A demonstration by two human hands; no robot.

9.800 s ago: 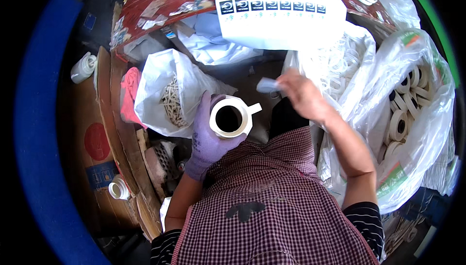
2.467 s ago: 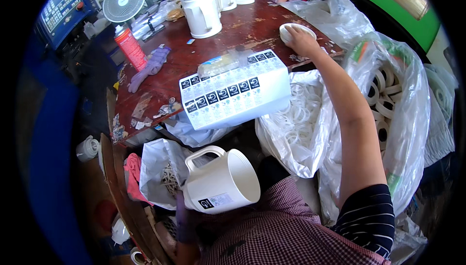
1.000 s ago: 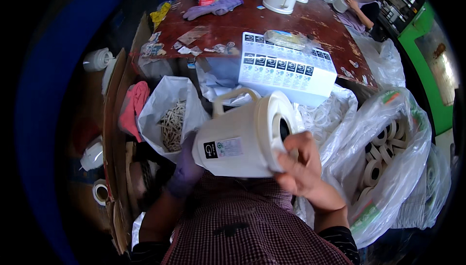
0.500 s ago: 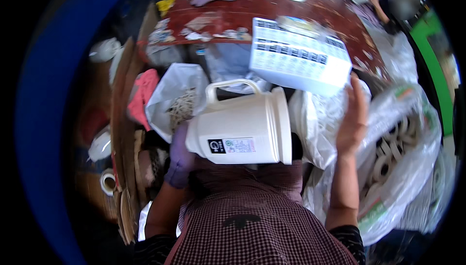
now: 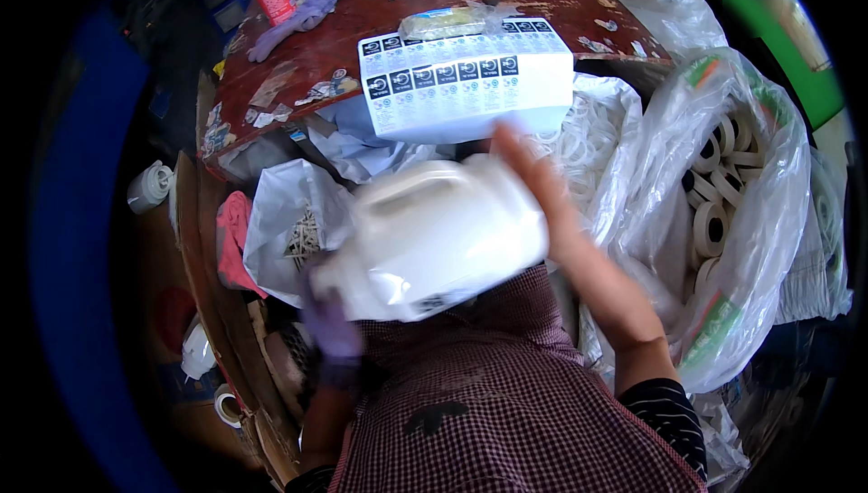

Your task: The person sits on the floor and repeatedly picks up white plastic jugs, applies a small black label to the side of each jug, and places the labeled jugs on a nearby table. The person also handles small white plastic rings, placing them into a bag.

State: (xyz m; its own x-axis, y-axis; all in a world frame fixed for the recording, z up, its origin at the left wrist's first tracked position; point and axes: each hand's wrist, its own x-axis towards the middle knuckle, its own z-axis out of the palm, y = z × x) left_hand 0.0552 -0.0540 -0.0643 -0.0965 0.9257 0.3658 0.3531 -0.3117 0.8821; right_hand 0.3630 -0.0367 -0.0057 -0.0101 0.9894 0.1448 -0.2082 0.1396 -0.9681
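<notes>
Head view: the left hand clasps the base of the white jug, sideways above the apron; the right hand is by its top, fingers too blurred to tell. A loose left grip could drop it.

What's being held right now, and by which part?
The white jug: the gloved left hand holds its narrower end; the right hand is at the wider end, grip unclear.
</notes>
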